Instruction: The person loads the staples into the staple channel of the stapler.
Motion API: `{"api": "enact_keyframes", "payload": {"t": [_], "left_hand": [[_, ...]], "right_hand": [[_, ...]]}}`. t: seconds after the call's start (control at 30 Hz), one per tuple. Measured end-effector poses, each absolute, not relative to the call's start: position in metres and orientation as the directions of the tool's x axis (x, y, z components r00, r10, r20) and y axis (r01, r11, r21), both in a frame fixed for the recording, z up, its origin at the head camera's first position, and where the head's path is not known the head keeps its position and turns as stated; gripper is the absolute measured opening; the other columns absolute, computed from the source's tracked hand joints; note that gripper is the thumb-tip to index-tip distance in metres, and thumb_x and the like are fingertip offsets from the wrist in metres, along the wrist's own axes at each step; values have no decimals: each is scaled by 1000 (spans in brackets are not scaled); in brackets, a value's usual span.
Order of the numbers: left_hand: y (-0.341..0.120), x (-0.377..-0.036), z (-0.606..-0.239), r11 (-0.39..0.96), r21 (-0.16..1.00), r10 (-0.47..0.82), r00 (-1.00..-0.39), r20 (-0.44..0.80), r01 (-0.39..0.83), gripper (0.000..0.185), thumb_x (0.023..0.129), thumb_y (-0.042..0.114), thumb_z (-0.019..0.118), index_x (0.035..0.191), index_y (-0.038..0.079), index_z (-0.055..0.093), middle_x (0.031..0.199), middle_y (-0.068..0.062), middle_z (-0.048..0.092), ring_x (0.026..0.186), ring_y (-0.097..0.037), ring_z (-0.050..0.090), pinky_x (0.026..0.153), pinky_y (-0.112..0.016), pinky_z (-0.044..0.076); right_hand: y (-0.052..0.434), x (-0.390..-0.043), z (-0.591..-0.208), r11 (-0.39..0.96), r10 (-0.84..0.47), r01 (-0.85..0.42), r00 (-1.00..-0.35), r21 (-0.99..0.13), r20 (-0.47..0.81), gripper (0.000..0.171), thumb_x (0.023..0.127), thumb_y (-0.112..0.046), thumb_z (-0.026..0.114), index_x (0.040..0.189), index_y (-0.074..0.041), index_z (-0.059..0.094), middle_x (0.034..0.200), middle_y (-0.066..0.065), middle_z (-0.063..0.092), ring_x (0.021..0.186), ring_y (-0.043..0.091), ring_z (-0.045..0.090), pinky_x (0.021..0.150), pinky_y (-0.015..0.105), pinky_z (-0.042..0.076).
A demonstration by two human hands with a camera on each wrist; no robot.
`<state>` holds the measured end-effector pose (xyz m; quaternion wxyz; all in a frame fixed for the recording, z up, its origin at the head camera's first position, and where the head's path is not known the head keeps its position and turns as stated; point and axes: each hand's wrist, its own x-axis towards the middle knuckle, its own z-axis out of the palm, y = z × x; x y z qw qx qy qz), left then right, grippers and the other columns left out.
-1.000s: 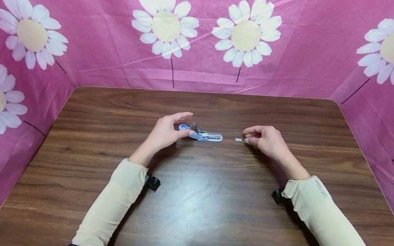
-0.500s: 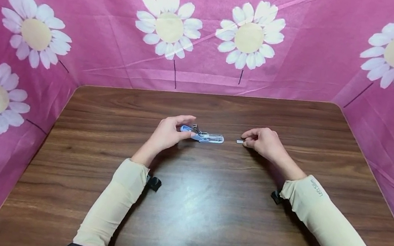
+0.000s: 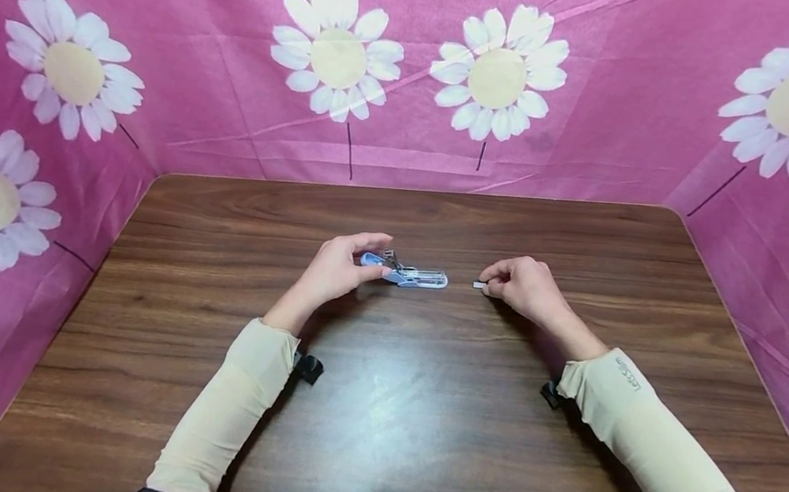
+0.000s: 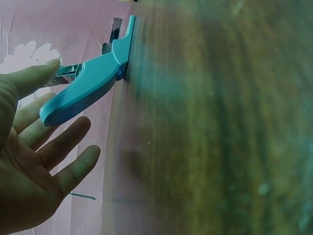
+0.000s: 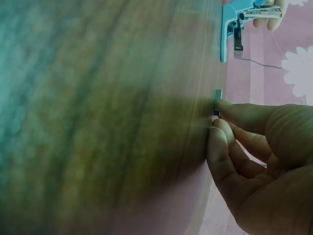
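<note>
A small blue stapler (image 3: pixel 409 272) lies flipped open on the brown wooden table (image 3: pixel 371 411), its metal staple rail showing. My left hand (image 3: pixel 376 256) holds its left end between thumb and fingers. In the left wrist view the thumb tip rests on the metal rail and the blue handle (image 4: pixel 88 88) sits over my fingers (image 4: pixel 63 147). A short silver strip of staples (image 3: pixel 477 285) lies on the table just right of the stapler. My right hand (image 3: pixel 489 283) pinches that strip (image 5: pixel 217 95) between thumb and index finger (image 5: pixel 239 110). The stapler (image 5: pixel 234 24) shows beyond it.
Pink cloth with white daisies (image 3: pixel 338 53) walls the table at the back and on both sides. Cream sleeves cover both forearms, with a black camera mount (image 3: pixel 307 367) at each wrist. The table has rounded far corners.
My right hand has slid a little left to the staple strip and closed thumb and finger on it. The left hand and the stapler have stayed put.
</note>
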<state>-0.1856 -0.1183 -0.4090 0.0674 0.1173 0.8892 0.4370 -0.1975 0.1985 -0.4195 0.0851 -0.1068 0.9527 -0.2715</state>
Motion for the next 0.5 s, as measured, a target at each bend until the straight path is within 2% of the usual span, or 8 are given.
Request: {"api": "enact_keyframes", "payload": {"t": [0.23, 0.5], "left_hand": [[-116, -187, -410, 614, 773, 269, -963, -14, 160, 50, 85, 31, 76, 132, 20, 62, 129, 2, 67, 118, -15, 62, 100, -37, 48], [-114, -186, -410, 636, 754, 253, -968, -5, 163, 48, 85, 29, 76, 130, 18, 63, 126, 1, 69, 114, -17, 63, 102, -39, 47]], "right_hand": [[199, -198, -420, 841, -260, -184, -962, -509, -81, 10, 82, -18, 74, 91, -18, 78, 83, -1, 76, 79, 19, 58, 74, 32, 43], [197, -199, -422, 842, -272, -204, -960, -499, -67, 10, 81, -18, 74, 90, -17, 78, 78, -3, 75, 71, 14, 56, 69, 30, 42]]}}
